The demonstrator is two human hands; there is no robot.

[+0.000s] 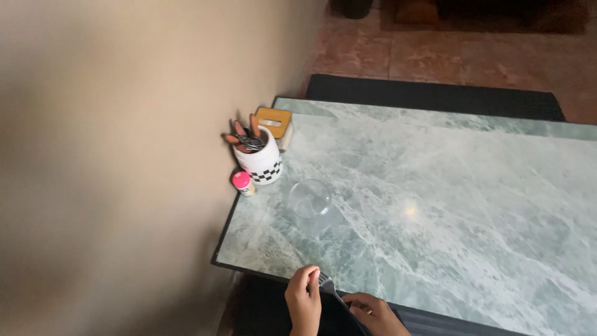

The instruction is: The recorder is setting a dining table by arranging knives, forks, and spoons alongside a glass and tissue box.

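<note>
Far left: a plain beige wall (112,155), blurred, running down to the table's left edge. Against it, a white holder with a black-and-white checked band (260,163), packed with brown-handled cutlery (245,138) leaning left and far. Just behind that holder, a small orange-topped box (273,119), touching or nearly so. Just near of the holder, a little bottle with a pink cap (242,183), upright, close to the table edge.

Moving right: a clear drinking glass (310,200), upright, empty by the look of it, standing alone on the green marble table (448,186). Well apart from the hands, straight out on the far side of them.

Down at the near edge now: left hand (303,300), fingers curled shut around the head end of a fork (328,287), tines just showing beside the fingertips. Then the right hand (373,313), slightly nearer and to the right, fingers folded in on the handle end, though most of the handle stays hidden under the two hands. Long axis of the fork running from far-left to near-right, tines toward the glass side. Left hand the closer of the two to the glass and to the holder; holder off to the far left, on a diagonal from the tines.

Further right: bare marble, one pale glint of light, dark mat (435,96) along the far edge, reddish floor tiles (435,56) beyond.
</note>
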